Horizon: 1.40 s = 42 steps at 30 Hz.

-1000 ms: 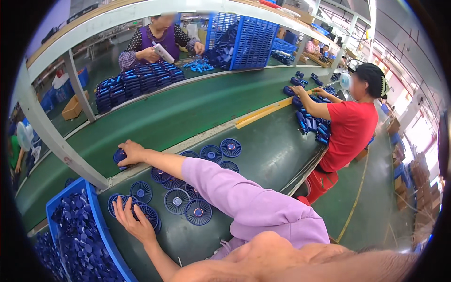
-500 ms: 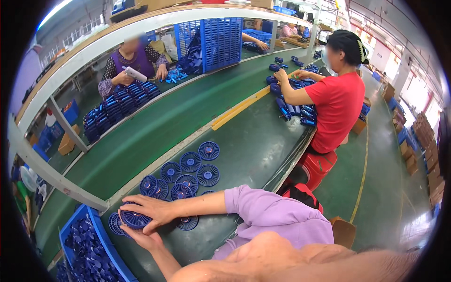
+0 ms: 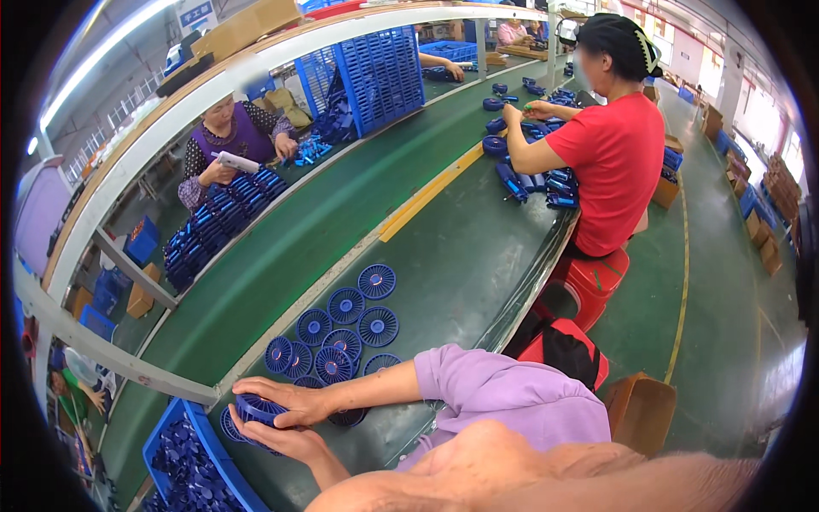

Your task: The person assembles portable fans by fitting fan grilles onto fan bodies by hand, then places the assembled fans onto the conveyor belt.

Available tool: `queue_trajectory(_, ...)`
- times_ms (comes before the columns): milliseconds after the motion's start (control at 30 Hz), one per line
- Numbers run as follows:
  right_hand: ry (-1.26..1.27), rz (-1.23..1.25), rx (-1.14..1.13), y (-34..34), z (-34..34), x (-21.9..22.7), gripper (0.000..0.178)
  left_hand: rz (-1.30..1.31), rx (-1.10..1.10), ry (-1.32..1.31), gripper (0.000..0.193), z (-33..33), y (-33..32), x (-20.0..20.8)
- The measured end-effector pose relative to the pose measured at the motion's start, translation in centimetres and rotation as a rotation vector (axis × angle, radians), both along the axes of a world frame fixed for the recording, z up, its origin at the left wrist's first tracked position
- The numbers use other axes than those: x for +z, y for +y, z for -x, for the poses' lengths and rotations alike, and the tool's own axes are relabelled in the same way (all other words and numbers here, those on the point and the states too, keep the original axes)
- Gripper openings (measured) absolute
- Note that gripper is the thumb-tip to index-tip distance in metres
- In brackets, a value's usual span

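Note:
Both hands are closed around a round blue slotted fan grille (image 3: pixel 261 410) at the lower left. My right hand (image 3: pixel 294 399) grips it from above, with its fingers over the far side. Beneath it, my left hand (image 3: pixel 294 445) cups the near edge, palm up. Part of the grille is hidden by the fingers. Another blue grille (image 3: pixel 229 424) lies partly covered beside the hands. Several loose grilles, such as this blue one (image 3: pixel 378 327), lie flat on the dark green tabletop (image 3: pixel 444 290) beyond my right forearm, some overlapping.
Left of my hands stands a blue crate (image 3: pixel 209 452) of small dark blue pieces. A green conveyor belt (image 3: pixel 281 277) runs past the table, under a white frame (image 3: pixel 111 346). A co-worker in red (image 3: pixel 610 171) handles blue parts; another in purple (image 3: pixel 230 141) holds a white tool.
The view has shifted, so the table and crate appear farther right. Both hands still hold the grille, which now shows at a steeper tilt.

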State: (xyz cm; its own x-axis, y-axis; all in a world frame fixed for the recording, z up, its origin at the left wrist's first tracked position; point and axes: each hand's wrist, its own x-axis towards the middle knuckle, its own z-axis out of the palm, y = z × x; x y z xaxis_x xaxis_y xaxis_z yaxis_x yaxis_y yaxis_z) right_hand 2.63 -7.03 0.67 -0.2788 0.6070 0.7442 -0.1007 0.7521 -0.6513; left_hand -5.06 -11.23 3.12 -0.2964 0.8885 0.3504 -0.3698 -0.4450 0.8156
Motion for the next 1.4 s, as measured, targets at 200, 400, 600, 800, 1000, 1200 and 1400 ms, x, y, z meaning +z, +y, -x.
queue_trajectory(200,0.098,0.182,0.118,-0.9,-0.5,1.0,0.067,-0.132,0.404,0.404,0.051,-1.3,0.7,-1.5)
queue_trajectory(400,0.155,0.290,0.123,-0.3,-1.6,1.3,0.061,-0.074,0.351,0.298,0.046,-2.2,2.2,-1.3)
queue_trajectory(600,-0.044,0.397,-0.058,3.2,-3.4,-0.6,0.054,-0.071,0.092,0.553,0.052,-0.9,4.6,-3.8)
queue_trajectory(800,0.089,0.547,-0.521,9.2,-11.1,-2.5,0.054,-0.095,-0.067,0.751,0.038,0.4,3.0,-6.4)
queue_trajectory(1000,-0.007,0.391,-1.360,13.0,-25.9,-6.7,0.072,-0.127,-0.171,0.809,0.023,-1.2,0.5,-6.3)
queue_trajectory(1200,-0.072,0.436,-0.869,6.6,-24.8,-6.8,0.028,-0.398,-0.225,1.061,0.018,-4.0,-0.7,-6.1)
queue_trajectory(1400,0.049,0.587,-0.747,-2.8,-25.9,-6.4,0.018,-0.657,-0.478,1.188,0.020,-6.8,-2.0,-7.8)
